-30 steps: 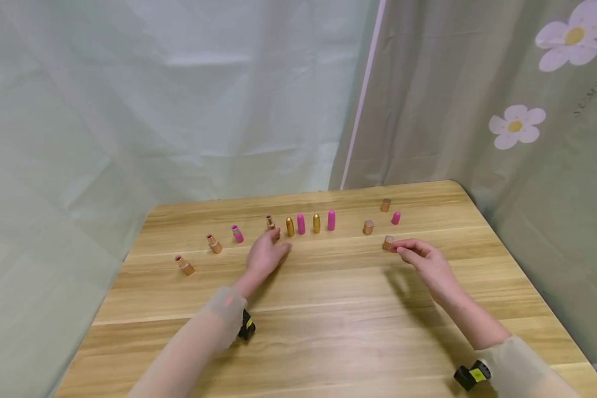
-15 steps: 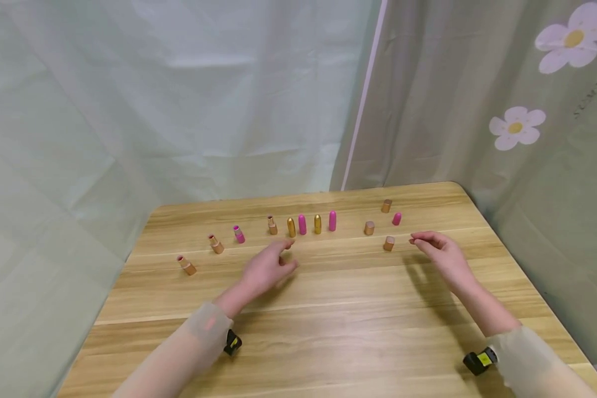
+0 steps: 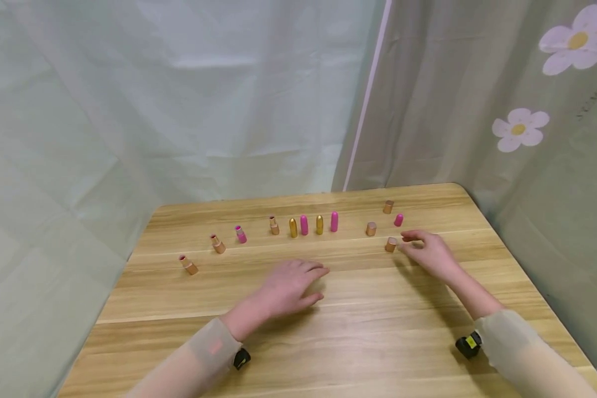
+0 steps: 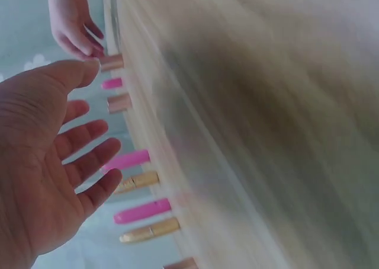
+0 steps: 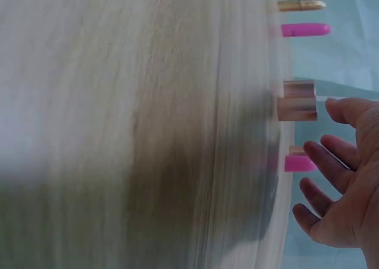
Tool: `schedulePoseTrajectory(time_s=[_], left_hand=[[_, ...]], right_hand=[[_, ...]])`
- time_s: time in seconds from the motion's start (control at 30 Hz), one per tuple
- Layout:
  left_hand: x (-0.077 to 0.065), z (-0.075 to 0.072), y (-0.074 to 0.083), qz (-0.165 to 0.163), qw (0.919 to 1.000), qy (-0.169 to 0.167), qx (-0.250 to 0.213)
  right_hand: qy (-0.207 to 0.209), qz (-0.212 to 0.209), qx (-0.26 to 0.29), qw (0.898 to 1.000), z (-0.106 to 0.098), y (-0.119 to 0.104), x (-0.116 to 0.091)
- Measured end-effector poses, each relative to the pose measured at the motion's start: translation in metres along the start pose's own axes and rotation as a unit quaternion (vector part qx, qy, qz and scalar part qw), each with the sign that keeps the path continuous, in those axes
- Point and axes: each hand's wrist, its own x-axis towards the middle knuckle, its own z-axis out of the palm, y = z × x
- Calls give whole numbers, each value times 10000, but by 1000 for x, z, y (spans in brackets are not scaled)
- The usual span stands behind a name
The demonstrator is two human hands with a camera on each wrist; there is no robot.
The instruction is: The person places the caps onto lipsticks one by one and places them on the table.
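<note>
My left hand (image 3: 288, 290) hovers over the middle of the table with loosely spread fingers, holding nothing. Just right of a rose-gold lipstick cap (image 3: 391, 244) is my right hand (image 3: 431, 255), its thumb and fingers apart and nothing between them. In the right wrist view, two rose-gold caps (image 5: 297, 109) stand beyond its fingertips. A pink cap (image 3: 399, 220) and more rose-gold caps (image 3: 371, 229) stand close by. Uncapped lipstick tubes stand at the left, among them a pink one (image 3: 241, 234) and a rose-gold one (image 3: 218, 244).
Between the two groups stands a row of bullet-shaped lipsticks, gold (image 3: 319, 225) and pink (image 3: 334, 221) by turns. They are upright on the wooden table (image 3: 358, 342). A pale curtain (image 3: 229, 110) hangs behind the table's back edge.
My left hand has drawn back from the rose-gold tube beside the row, toward me and right. My right hand moved off the front cap, then came back near it, with its fingers parting.
</note>
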Motion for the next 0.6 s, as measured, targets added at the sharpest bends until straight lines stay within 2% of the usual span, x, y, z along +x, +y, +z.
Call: schedulePoseTrajectory(time_s=[0.17,0.27,0.47,0.6], left_hand=[[2,5,16,519,9977,-175,400],[6,7,25,709,9962,-196,471],[17,14,39,801,9958,-210,377],[20,18,44,777,9963,-233,287]], right_hand=[[-53,-231,-486,9985,9,-1,8],[-9,-252,-708,9972,11,-3,11],[83,-293,-837,9960,16,-7,14],[87,-287,-832,9961,20,-7,16]])
